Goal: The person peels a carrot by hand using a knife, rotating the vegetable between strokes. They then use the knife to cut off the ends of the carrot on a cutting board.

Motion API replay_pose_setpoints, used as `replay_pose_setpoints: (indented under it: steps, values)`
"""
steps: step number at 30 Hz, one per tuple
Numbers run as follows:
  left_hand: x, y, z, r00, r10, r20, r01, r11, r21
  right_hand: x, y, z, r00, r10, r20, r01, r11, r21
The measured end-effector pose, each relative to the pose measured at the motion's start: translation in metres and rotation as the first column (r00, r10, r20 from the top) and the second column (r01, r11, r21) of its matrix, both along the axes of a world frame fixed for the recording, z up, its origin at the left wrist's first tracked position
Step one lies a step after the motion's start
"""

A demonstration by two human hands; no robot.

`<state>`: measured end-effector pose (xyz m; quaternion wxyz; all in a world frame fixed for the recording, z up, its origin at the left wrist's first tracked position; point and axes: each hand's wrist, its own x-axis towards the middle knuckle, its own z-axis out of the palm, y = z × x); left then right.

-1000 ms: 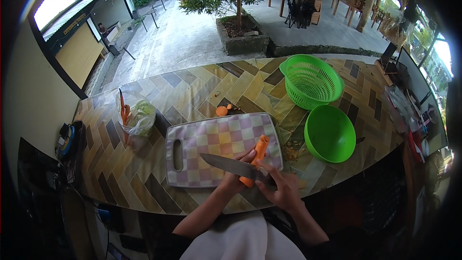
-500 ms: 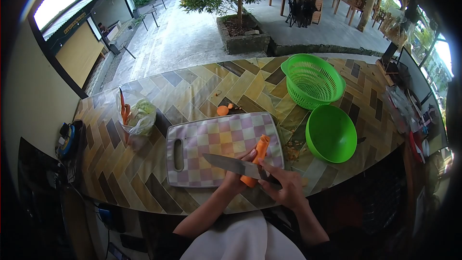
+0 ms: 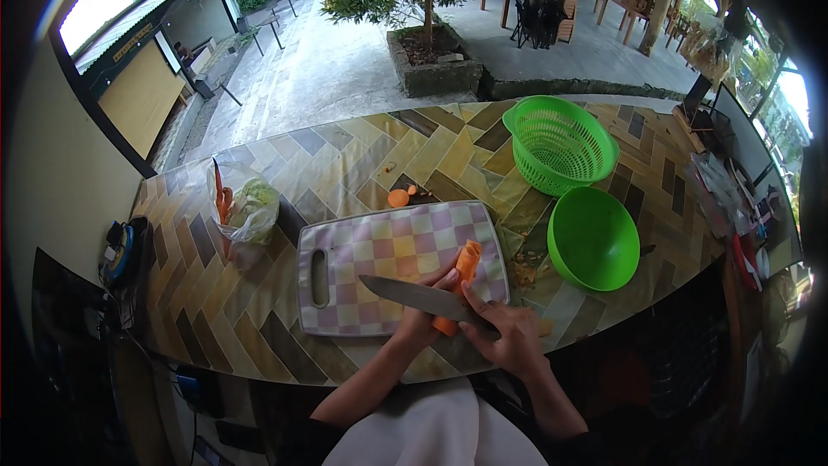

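My left hand (image 3: 420, 321) is closed around an orange carrot (image 3: 467, 261), held at a slant above the near right part of a pink-and-cream checkered cutting board (image 3: 354, 246). In my right hand (image 3: 507, 333) is a kitchen knife (image 3: 414, 295), its broad blade pointing left and crossing over the carrot. The fingers of my right hand lie near the carrot's side, and the knife's handle is mostly hidden in the grip. Cut carrot pieces (image 3: 398, 198) lie just past the board's far edge.
A green colander (image 3: 561, 134) and a green bowl (image 3: 593, 242) stand right of the board, with orange scraps (image 3: 526, 270) beside them. At left sits a plastic bag (image 3: 250, 211) with pale green vegetable and red-orange chillies or carrots. Clutter (image 3: 733, 207) lines the table's right end.
The knife and my right hand have shifted slightly left along the carrot. My left hand and the carrot stay almost in place.
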<state>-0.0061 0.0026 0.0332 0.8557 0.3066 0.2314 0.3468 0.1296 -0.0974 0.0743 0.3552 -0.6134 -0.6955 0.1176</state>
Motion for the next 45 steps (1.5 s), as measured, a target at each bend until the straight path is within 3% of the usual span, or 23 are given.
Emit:
replay_pose_setpoints:
  steps: [6,12,24,29,35,38,39,40,42,43,44,45]
  values:
    - [-0.003,0.000,-0.003,0.997,-0.055,0.063,0.062,0.991,-0.121,0.002,0.001,-0.004,0.998,-0.040,0.046,0.040,0.999,0.003]
    - [-0.003,0.004,-0.010,0.994,-0.071,0.084,0.079,0.992,-0.099,0.005,0.000,0.005,0.985,0.031,-0.170,-0.039,0.998,-0.045]
    - [-0.005,0.001,-0.009,0.994,-0.104,0.043,0.108,0.988,-0.109,0.009,0.003,-0.001,1.000,-0.018,0.017,0.018,0.999,-0.027]
    - [-0.004,0.001,-0.005,0.994,-0.104,0.029,0.105,0.993,-0.047,0.012,0.002,0.009,0.994,0.009,-0.113,-0.014,0.999,-0.041]
    - [-0.008,0.000,-0.008,0.986,-0.114,0.119,0.136,0.971,-0.198,0.016,0.003,0.007,0.992,-0.046,-0.115,0.037,0.996,-0.080]
    - [-0.001,-0.002,0.003,0.997,-0.070,0.029,0.074,0.981,-0.178,0.020,0.003,0.007,0.990,-0.033,-0.134,0.018,0.993,-0.115]
    - [-0.005,-0.001,-0.014,0.996,-0.073,-0.057,0.078,0.991,0.106,0.021,0.003,0.006,0.987,-0.032,-0.154,0.014,0.993,-0.120]
    - [-0.011,0.002,-0.046,0.989,-0.049,-0.139,0.099,0.920,0.380,0.021,0.003,0.007,0.984,-0.038,-0.173,0.018,0.993,-0.113]
    - [-0.013,0.003,-0.049,0.988,-0.077,-0.136,0.125,0.914,0.386,0.022,0.005,0.012,0.976,-0.046,-0.213,0.025,0.995,-0.099]
    - [-0.009,0.002,-0.023,0.990,-0.132,-0.044,0.136,0.983,0.122,0.022,0.004,0.012,0.977,-0.019,-0.212,-0.004,0.994,-0.107]
    - [-0.005,0.001,-0.009,0.985,-0.160,0.061,0.167,0.975,-0.149,0.021,0.003,0.011,0.977,0.006,-0.211,-0.030,0.993,-0.114]
    - [-0.006,0.002,-0.010,0.982,-0.172,0.075,0.182,0.971,-0.154,0.022,0.002,0.011,0.977,0.029,-0.209,-0.055,0.991,-0.121]
